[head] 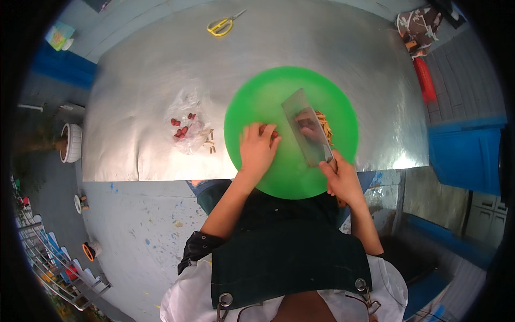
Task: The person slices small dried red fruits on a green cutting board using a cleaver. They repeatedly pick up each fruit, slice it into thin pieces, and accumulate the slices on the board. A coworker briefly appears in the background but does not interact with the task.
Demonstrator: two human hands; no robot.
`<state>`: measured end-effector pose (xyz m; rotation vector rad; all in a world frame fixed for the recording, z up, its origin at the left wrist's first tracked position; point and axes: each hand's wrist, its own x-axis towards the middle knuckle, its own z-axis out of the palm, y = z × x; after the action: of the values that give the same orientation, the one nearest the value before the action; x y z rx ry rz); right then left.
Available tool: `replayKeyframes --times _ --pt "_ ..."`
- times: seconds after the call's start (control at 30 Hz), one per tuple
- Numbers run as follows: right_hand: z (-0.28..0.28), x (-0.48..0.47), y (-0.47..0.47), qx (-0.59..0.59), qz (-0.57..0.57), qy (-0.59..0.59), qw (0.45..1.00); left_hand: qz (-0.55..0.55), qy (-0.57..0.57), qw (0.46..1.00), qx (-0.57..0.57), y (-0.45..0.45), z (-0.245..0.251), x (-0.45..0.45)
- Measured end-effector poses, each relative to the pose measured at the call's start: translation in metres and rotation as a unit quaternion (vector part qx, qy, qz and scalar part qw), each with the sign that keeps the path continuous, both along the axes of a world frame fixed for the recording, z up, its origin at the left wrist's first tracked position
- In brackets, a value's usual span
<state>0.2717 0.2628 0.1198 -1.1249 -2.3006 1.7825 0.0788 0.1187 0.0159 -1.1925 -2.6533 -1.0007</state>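
Note:
A round green cutting board (297, 181) overhangs the front edge of the metal table. On its left part, my left hand (256, 147) bends its fingers around a few dark red dried fruits, probably jujubes (274, 134), partly hidden by the fingers. My right hand (344, 179) grips the handle of a cleaver (301, 116). The broad blade is tilted over the board and mirrors a hand on its face. A pile of thin brown slices (324, 126) lies on the board just right of the blade and is partly covered by it.
Left of the board, a clear plastic bag (193, 100) lies with several red fruits (182, 132) and small brown pieces (211, 141) about it. Yellow-handled scissors (220, 27) rest near the far edge of the metal table (141, 68). A blue bin (462, 157) stands at right.

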Motion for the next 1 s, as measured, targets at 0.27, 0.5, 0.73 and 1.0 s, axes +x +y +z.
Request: replayKeyframes --times 0.27,0.5,0.73,1.0 --pt "-0.014 0.007 0.007 0.019 -0.001 0.02 1.0 -0.057 0.005 0.998 0.014 -0.015 0.009 0.003" --pt "-0.013 0.006 0.005 0.013 -0.027 0.01 0.999 -0.081 0.04 0.996 0.007 0.025 -0.005 -0.046" --pt "-0.015 0.006 0.001 0.026 -0.039 0.016 0.999 -0.119 0.071 0.99 0.036 0.053 -0.008 -0.07" --pt "-0.013 0.006 0.002 0.016 -0.04 0.018 0.999 -0.121 -0.106 0.973 0.166 0.042 0.006 -0.07"
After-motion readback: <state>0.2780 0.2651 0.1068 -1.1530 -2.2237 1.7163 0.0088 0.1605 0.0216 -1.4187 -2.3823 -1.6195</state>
